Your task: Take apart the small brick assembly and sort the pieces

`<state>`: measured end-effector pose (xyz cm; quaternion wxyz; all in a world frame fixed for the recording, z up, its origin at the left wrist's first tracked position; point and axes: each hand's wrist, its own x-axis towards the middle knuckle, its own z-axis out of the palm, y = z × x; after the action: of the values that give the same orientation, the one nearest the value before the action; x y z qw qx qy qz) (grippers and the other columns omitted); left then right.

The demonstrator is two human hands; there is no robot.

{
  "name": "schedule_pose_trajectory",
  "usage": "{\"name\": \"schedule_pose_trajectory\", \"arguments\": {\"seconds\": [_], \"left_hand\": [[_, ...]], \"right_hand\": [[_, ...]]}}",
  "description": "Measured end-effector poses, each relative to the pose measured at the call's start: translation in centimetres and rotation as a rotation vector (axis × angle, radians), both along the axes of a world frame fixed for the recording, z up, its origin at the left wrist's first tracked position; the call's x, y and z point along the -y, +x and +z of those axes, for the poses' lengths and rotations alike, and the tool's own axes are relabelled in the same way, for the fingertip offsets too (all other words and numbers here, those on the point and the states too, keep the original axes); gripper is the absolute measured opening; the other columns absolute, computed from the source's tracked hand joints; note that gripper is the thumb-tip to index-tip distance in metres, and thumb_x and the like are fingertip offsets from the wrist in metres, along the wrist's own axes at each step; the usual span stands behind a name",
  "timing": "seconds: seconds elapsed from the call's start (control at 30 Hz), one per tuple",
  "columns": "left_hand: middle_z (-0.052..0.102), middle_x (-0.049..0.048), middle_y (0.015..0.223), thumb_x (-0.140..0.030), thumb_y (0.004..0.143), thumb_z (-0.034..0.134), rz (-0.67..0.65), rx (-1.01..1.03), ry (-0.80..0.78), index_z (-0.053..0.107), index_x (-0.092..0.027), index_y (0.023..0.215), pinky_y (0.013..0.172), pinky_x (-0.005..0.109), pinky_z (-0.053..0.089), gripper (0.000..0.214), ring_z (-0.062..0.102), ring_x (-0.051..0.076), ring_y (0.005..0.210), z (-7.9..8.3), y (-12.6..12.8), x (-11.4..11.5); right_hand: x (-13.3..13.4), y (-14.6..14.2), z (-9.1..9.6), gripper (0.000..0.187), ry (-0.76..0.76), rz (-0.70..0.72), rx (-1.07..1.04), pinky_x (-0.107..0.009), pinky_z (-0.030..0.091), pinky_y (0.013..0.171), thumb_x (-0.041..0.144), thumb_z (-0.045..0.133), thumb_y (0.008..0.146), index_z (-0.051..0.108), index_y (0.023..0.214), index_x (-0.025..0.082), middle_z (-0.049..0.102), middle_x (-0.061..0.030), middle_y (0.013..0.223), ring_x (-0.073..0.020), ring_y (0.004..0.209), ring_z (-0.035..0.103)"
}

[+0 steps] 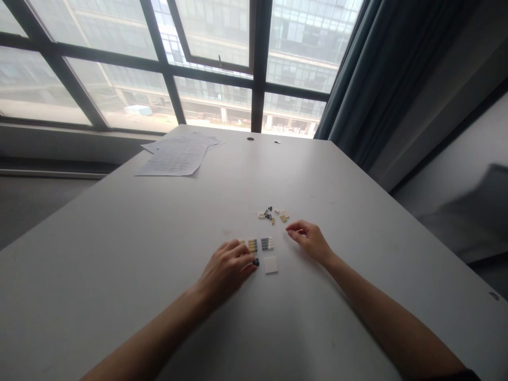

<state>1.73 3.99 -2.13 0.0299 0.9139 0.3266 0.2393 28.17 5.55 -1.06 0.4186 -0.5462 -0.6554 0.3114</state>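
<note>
The white table (119, 238) bears papers (174, 155), bricks (267, 244) and a pale square (271, 265).

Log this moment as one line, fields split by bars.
left hand: at dark piece | right hand: near loose bricks | white tile: beside dark piece | papers: table's far end

On the table (159, 238), a block (256, 262) is sitting between the thumb and fingers of the left hand (227, 265). A tile (271, 265) is lying just right of them. Two brick panels (266, 244) are lying side by side, just beyond those fingers and the tile. Loose pieces (283, 216) are lying just ahead and left of the right hand's (310, 241) fingers. Papers (174, 159) are resting far beyond the left fingers, before the window (214, 95).
</note>
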Motion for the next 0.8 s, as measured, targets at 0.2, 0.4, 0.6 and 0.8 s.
{"name": "schedule_pose_trajectory", "arguments": {"seconds": [0.2, 0.4, 0.6, 0.8], "left_hand": [[0.066, 0.0046, 0.089, -0.025, 0.084, 0.063, -0.002, 0.001, -0.013, 0.069, -0.023, 0.089, 0.080, 0.037, 0.047, 0.008, 0.056, 0.021, 0.088, -0.2, 0.0, 0.0], [0.067, 0.0049, 0.091, -0.027, 0.082, 0.065, 0.005, 0.049, -0.008, 0.069, -0.023, 0.091, 0.081, 0.036, 0.047, 0.011, 0.057, 0.020, 0.088, -0.2, -0.1, 0.0], [0.067, 0.0054, 0.090, -0.030, 0.084, 0.063, 0.029, 0.116, 0.073, 0.068, -0.022, 0.091, 0.079, 0.036, 0.047, 0.012, 0.057, 0.019, 0.085, -0.1, -0.3, -0.2], [0.067, 0.0051, 0.087, -0.025, 0.083, 0.062, 0.058, 0.229, 0.097, 0.067, -0.021, 0.086, 0.076, 0.034, 0.048, 0.007, 0.056, 0.018, 0.081, 0.0, -0.5, -0.4]], "right_hand": [[-1.7, 1.1, -0.1, 0.016, 0.029, -0.106, 0.116, -0.033, 0.049, 0.071, 0.030, 0.060, 0.078, 0.069, 0.086, 0.020, 0.069, -0.0049, 0.086, -0.0172, 0.072, 0.060], [-4.3, 1.7, -0.7, 0.028, 0.166, -0.064, 0.547, -0.042, 0.040, 0.096, 0.019, 0.062, 0.078, 0.068, 0.105, 0.022, 0.062, -0.0089, 0.113, -0.0244, 0.107, 0.052], [-5.8, 1.3, -1.0, 0.029, 0.148, 0.016, 0.744, -0.046, 0.034, 0.099, 0.022, 0.058, 0.084, 0.066, 0.111, 0.030, 0.055, -0.0063, 0.127, -0.0272, 0.120, 0.042], [-5.9, 1.2, -0.9, 0.019, 0.159, 0.044, 0.749, -0.045, 0.033, 0.098, 0.023, 0.055, 0.087, 0.068, 0.102, 0.024, 0.055, -0.0085, 0.125, -0.0260, 0.120, 0.042]]}}
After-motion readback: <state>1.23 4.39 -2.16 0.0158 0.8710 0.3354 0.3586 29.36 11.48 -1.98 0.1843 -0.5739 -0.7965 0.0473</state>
